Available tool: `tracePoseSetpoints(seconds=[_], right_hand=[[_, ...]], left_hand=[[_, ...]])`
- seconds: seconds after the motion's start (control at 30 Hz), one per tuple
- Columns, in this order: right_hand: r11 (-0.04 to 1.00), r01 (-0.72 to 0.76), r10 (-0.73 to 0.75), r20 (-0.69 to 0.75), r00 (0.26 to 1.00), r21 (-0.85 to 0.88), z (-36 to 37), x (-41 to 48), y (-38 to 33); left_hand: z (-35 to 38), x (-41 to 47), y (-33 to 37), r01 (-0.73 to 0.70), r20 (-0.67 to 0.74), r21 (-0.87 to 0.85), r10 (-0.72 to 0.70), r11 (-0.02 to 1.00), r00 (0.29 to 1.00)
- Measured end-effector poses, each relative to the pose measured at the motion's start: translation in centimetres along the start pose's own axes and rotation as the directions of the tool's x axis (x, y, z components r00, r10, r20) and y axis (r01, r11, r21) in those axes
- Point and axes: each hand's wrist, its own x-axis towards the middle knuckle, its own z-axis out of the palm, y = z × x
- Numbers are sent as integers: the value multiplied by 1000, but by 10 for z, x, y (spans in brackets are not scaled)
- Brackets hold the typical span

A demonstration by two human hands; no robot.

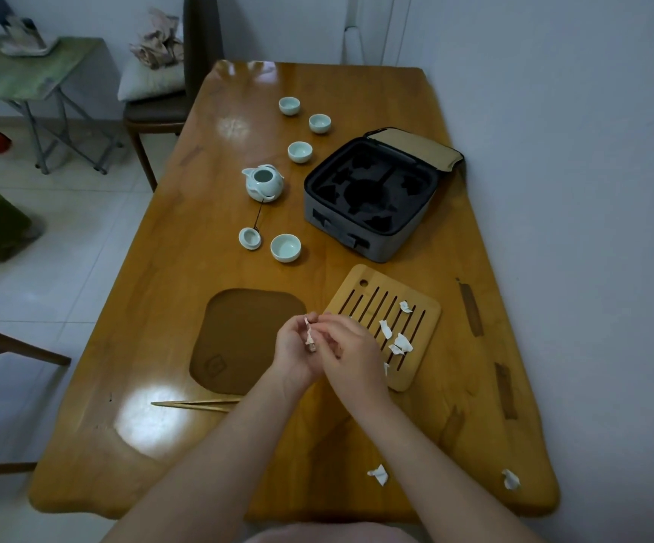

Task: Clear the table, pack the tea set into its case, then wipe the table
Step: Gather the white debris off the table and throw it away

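Both left grip [298,348] and right grip [352,350] pinch a paper scrap [309,335]; clearing step; next, lift loose scraps [401,342] off bamboo tray [381,279].

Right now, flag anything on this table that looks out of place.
Torn paper scraps litter the bamboo tray; two more lie loose near the front edge of the table. The lid sits off the teapot, beside a cup.
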Motion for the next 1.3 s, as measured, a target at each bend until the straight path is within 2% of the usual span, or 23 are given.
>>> tracePoseSetpoints(seconds=[0.07,0.13,0.2,0.27,0.33,0.4,0.53,0.7,0.77,0.83,0.93,1.0,1.1,1.2,1.3], right_hand=[[999,-24,22,-96,995,-23,-9,3,18],[987,-116,100,-147,984,-109,-18,5,47],[923,-258,263,-20,965,-286,-25,2,78],[834,-290,393,138,909,-469,-30,-3,100],[796,-211,383,201,902,-567,-31,-6,112],[798,-159,339,214,916,-581,-30,-5,117],[866,-133,246,178,953,-483,-24,-2,123],[886,-85,144,96,985,-455,-22,-5,133],[921,-146,163,18,986,-361,-27,-2,122],[957,-243,235,-66,970,-158,-33,2,101],[925,-355,349,64,935,135,-34,0,58],[919,-366,345,148,927,146,-27,-7,36],[938,-340,327,157,932,66,-22,-9,26],[892,-380,357,133,925,246,-30,-8,23],[834,-386,416,11,909,393,-40,-1,28]], left_hand=[[-1,3,1,4,15,-89,-3,996,1000],[-3,5,2,-24,-8,-107,23,994,1000],[-6,3,2,-46,-33,-106,43,993,999],[-6,2,3,-55,-43,-125,50,991,998],[-7,4,2,-52,-51,-130,45,990,998],[-8,4,-1,-47,-52,-133,41,990,998],[-11,3,-8,-35,-70,-103,28,994,997],[-13,6,-17,-9,-108,-52,4,999,994],[-12,9,-22,13,-109,-46,-18,999,994],[-11,11,-27,50,-90,-33,-53,998,995],[-9,11,-35,117,-58,10,-116,993,992],[-8,9,-39,153,-38,24,-152,988,988],[-4,2,-44,178,3,39,-178,983,984],[-3,3,-46,178,21,14,-178,984,984],[-4,9,-46,188,39,-70,-185,980,982]])
